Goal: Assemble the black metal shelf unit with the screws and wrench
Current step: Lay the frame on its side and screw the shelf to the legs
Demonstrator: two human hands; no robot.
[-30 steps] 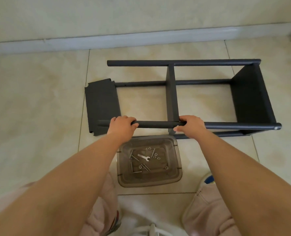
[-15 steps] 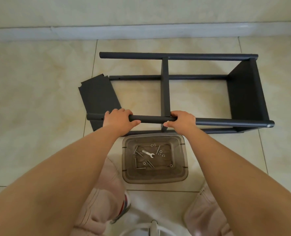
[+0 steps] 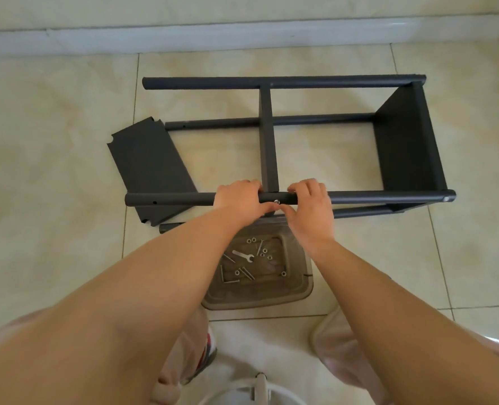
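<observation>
A loose shelf panel (image 3: 151, 171) lies flat on the tiled floor (image 3: 52, 171) at the left, tilted askew, its near end passing under the front pole (image 3: 169, 199) of the shelf frame (image 3: 403, 147), which lies on its side. This panel is not fastened; if the frame shifts, the pole could drag across it and scratch it. The left hand (image 3: 238, 197) grasps the front pole just left of the middle shelf (image 3: 267, 141), fingers curled over the top. Between the hands a screw (image 3: 276, 202) sits in the pole at the joint; it appears only partly seated, so a twist of the pole may cross-thread it or let it fall. The right hand (image 3: 311, 206) grasps the pole on the other side, thumb near the screw. Just below the hands, a clear tray (image 3: 300, 290) holds the wrench (image 3: 243, 255) and spare screws (image 3: 246, 273); a knee or a dropped pole could scatter them. The right end panel (image 3: 409, 135) stands fixed.
</observation>
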